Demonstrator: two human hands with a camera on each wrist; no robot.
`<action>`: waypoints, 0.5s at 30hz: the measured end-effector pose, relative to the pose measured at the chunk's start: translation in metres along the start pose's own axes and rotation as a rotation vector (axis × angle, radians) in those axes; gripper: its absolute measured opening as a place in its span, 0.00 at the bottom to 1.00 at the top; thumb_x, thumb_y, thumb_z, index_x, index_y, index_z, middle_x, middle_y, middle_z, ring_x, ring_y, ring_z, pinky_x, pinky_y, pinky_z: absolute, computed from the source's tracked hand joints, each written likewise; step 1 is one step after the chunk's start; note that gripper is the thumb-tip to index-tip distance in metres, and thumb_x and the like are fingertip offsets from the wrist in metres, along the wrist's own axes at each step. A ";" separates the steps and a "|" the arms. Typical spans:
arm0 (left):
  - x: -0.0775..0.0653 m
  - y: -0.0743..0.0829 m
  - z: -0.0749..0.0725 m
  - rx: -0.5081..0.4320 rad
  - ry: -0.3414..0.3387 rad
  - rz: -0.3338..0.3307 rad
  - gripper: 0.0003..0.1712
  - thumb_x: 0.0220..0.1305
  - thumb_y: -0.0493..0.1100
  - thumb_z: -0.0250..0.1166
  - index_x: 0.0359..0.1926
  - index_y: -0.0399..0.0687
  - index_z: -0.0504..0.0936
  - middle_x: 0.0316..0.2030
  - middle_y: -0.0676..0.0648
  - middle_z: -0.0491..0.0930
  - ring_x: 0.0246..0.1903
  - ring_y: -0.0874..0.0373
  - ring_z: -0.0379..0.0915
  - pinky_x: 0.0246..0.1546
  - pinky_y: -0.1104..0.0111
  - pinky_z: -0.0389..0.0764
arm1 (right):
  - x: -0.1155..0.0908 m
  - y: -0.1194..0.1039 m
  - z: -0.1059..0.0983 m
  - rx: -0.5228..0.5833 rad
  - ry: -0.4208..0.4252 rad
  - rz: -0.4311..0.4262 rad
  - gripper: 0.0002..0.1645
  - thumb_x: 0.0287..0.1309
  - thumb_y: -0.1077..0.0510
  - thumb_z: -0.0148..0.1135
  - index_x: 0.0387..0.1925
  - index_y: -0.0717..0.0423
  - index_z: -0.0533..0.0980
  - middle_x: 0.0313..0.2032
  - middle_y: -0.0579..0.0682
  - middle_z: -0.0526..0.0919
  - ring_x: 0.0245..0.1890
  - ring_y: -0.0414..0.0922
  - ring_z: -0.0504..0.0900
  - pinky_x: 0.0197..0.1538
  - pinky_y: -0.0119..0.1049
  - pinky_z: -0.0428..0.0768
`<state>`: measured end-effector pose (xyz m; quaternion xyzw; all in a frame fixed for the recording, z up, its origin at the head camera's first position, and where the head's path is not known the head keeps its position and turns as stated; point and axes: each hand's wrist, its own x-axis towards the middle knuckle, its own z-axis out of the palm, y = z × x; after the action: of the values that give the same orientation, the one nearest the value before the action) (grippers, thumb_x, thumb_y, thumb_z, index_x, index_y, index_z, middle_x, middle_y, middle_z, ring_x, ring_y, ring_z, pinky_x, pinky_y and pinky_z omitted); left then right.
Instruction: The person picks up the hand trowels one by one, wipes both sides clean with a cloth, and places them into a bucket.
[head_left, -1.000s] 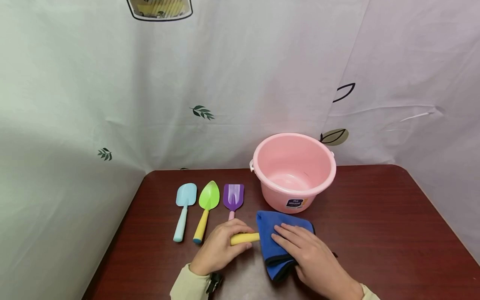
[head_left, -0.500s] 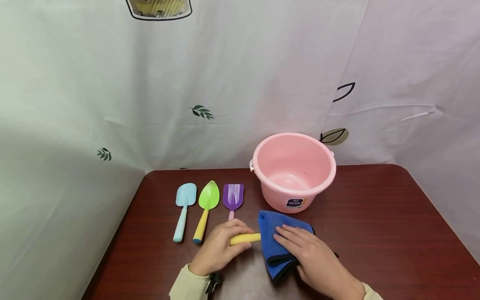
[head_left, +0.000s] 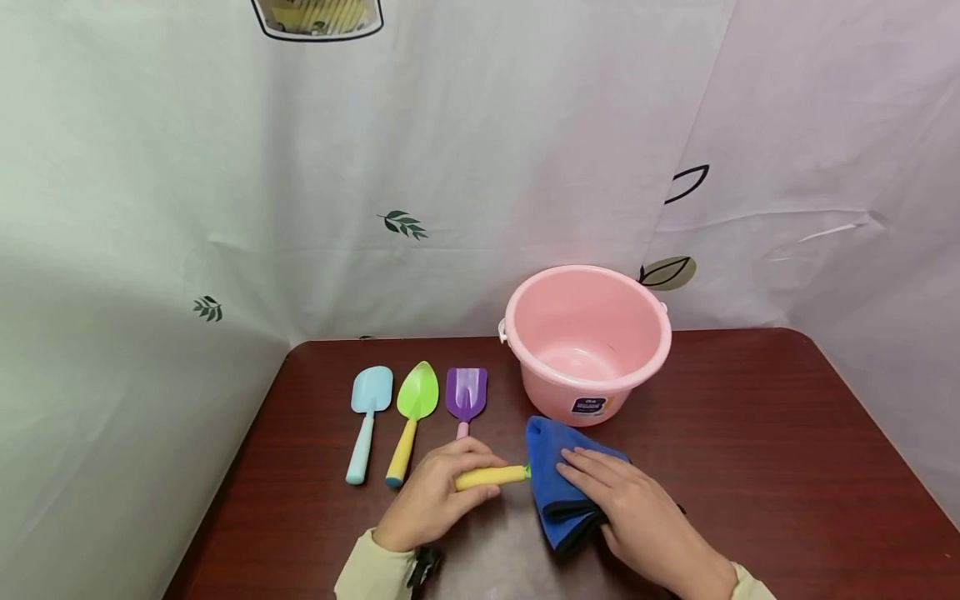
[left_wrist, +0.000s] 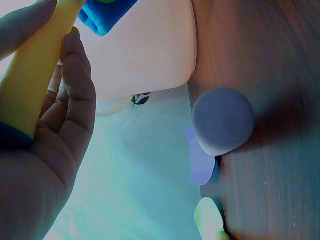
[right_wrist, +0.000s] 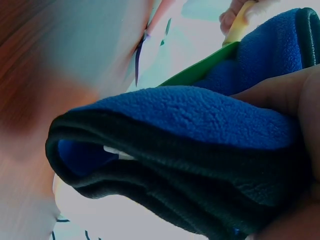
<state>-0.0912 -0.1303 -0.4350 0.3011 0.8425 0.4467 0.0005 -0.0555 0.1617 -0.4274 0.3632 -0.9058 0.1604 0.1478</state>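
My left hand (head_left: 438, 498) grips the yellow handle (head_left: 491, 477) of a hand trowel, thumb and fingers wrapped around it, as the left wrist view also shows. A strip of its green blade (right_wrist: 202, 65) appears in the right wrist view; a folded blue cloth (head_left: 553, 479) with black edging hides most of the blade. My right hand (head_left: 637, 508) holds this cloth against the trowel, fingers laid over the top and the cloth folded between them and the palm side. Some of the right hand is hidden behind the cloth.
On the brown table (head_left: 750, 433) lie a light blue trowel (head_left: 362, 446), a green trowel with yellow handle (head_left: 417, 396) and a purple shovel with pink handle (head_left: 467, 393), side by side. A pink bucket (head_left: 577, 392) stands behind the cloth. A pale curtain (head_left: 480, 167) hangs behind.
My right hand and the cloth have slid a little to the right along the trowel. More of the yellow handle and a bit of green now show. The left hand has barely shifted.
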 end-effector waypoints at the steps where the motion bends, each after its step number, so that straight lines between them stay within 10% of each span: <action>1: 0.000 0.000 -0.001 -0.002 0.003 0.006 0.12 0.64 0.45 0.71 0.48 0.60 0.87 0.43 0.64 0.78 0.37 0.66 0.74 0.40 0.70 0.78 | 0.000 0.000 -0.001 0.002 -0.001 0.005 0.46 0.29 0.76 0.63 0.60 0.55 0.79 0.62 0.51 0.78 0.61 0.50 0.77 0.57 0.48 0.78; 15: -0.004 -0.005 -0.007 -0.032 0.043 0.062 0.14 0.61 0.40 0.73 0.48 0.56 0.87 0.44 0.61 0.79 0.41 0.65 0.77 0.44 0.69 0.78 | -0.007 0.008 -0.002 -0.032 0.064 0.023 0.42 0.30 0.76 0.60 0.57 0.58 0.81 0.59 0.52 0.80 0.59 0.50 0.80 0.56 0.46 0.79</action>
<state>-0.0924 -0.1396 -0.4350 0.3176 0.8252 0.4663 -0.0265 -0.0558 0.1722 -0.4295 0.3452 -0.9072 0.1590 0.1806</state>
